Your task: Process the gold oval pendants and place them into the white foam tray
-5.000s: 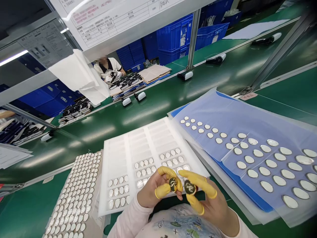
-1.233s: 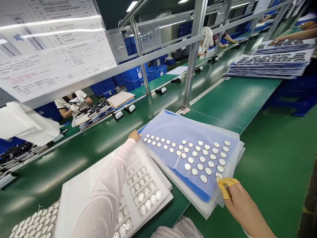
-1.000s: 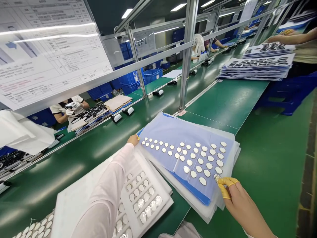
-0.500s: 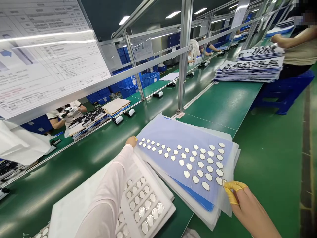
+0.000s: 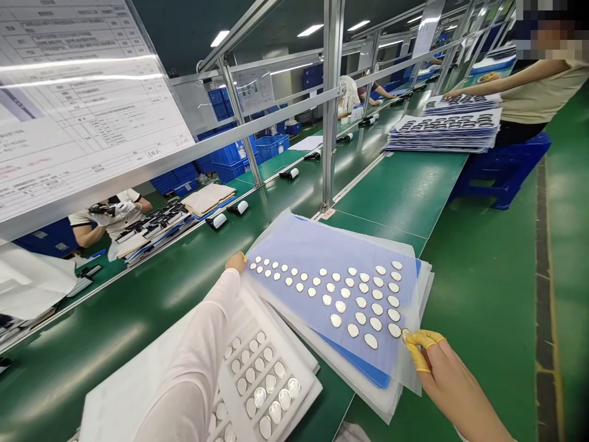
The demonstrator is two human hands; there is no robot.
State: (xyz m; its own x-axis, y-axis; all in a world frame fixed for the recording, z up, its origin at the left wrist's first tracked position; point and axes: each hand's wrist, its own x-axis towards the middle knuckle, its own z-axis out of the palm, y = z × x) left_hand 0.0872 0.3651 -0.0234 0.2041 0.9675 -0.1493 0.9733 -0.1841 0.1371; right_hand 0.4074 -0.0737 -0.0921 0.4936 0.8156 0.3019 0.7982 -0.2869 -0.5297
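A small, shiny oval metal badge [image 5: 405,335] is being pinched between the yellow rubber finger cots [image 5: 421,351] of the right hand [image 5: 442,368], just beside the lower right edge of a translucent blue-tinted plastic sheet [image 5: 331,245]. The right hand is being kept clenched on the badge. Dozens of similar oval metal badges [image 5: 363,301] are being displayed on that sheet in slanting rows, which are narrowing toward its far left corner. The left hand [image 5: 235,263] is being rested at the sheet's left edge, though whether it is clenched or released cannot be told. Its arm, covered by a pale pink sleeve [image 5: 193,356], is being stretched across a white foam tray [image 5: 299,362], where more oval badges are being held in rows of recesses. All of these are being carried by a long green table [image 5: 405,184]. Farther along that table, stacks of white sheets with dark patterns [image 5: 442,136] are being touched by a co-worker's bare arm [image 5: 473,86].
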